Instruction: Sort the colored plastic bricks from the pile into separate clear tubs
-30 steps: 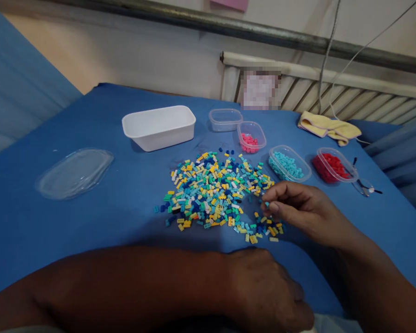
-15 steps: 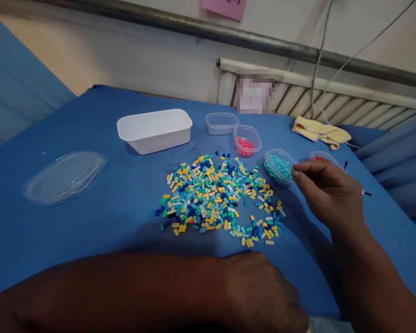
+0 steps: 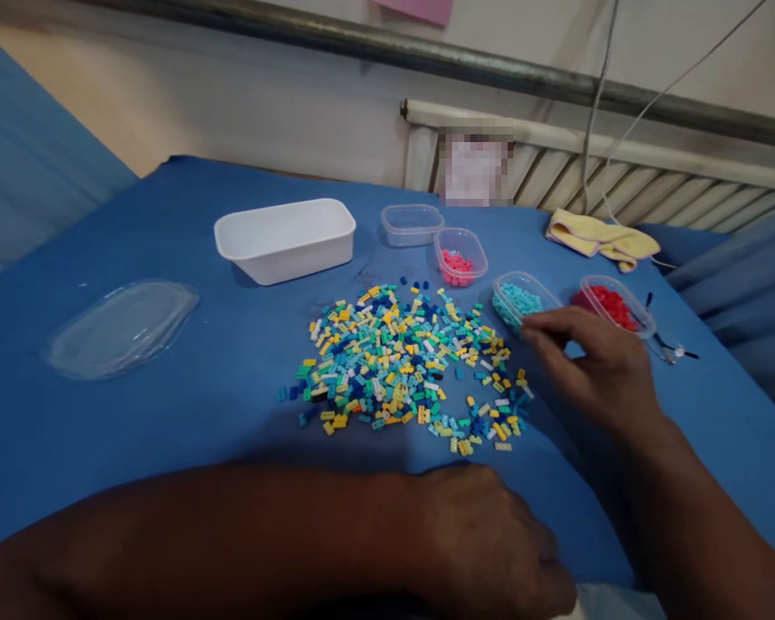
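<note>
My right hand [image 3: 587, 362] hovers at the near rim of a clear tub of turquoise bricks [image 3: 517, 300], thumb and forefinger brought together. Whether a brick is between the fingertips I cannot make out. In front of that hand, to its left, a broad pile of small toy building bricks [image 3: 387, 362] lies loose, in yellow, turquoise, green, dark blue and white. My left hand [image 3: 491, 542] rests at the near edge with its back up and fingers curled under. Its palm is hidden, and the left forearm lies across the front.
Red bricks [image 3: 613, 308] and pink bricks [image 3: 457, 269] sit in separate clear tubs. An empty clear tub [image 3: 412, 234] and a white bin [image 3: 306, 257] stand behind the pile. Clear lids [image 3: 122, 331] lie left; a yellow cloth [image 3: 600, 239] and glasses [image 3: 675, 351] lie right.
My right hand has carried a small turquoise brick from the pile to the turquoise tub, then shifted slightly left and nearer. The brick is out of sight now. My left hand has stayed put.
</note>
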`<state>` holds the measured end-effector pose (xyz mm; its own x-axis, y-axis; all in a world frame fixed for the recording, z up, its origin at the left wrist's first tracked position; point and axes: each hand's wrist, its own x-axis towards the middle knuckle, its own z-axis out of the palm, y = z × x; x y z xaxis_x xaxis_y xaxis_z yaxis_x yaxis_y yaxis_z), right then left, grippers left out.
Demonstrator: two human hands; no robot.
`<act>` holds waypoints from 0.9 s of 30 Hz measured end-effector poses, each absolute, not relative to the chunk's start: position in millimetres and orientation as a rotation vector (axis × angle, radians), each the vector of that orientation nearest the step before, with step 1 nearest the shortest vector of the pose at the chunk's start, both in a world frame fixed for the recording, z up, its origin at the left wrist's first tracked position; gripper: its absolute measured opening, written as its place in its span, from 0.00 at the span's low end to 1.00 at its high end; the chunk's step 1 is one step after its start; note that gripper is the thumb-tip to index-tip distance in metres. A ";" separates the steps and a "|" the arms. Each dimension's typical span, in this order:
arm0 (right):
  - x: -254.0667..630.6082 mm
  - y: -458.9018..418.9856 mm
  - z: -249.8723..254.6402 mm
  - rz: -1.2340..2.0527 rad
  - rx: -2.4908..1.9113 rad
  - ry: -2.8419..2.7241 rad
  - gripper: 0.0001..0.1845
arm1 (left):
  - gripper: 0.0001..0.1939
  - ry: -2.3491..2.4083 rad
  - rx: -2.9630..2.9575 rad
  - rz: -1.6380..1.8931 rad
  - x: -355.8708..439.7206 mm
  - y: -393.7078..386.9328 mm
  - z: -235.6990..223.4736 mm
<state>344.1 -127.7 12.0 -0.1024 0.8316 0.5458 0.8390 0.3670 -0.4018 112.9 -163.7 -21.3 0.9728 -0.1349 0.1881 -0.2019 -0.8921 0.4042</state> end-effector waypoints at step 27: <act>323.9 -121.9 -3.0 0.223 -1.243 -2.242 0.10 | 0.05 -0.288 2.689 0.257 114.0 -166.6 -23.0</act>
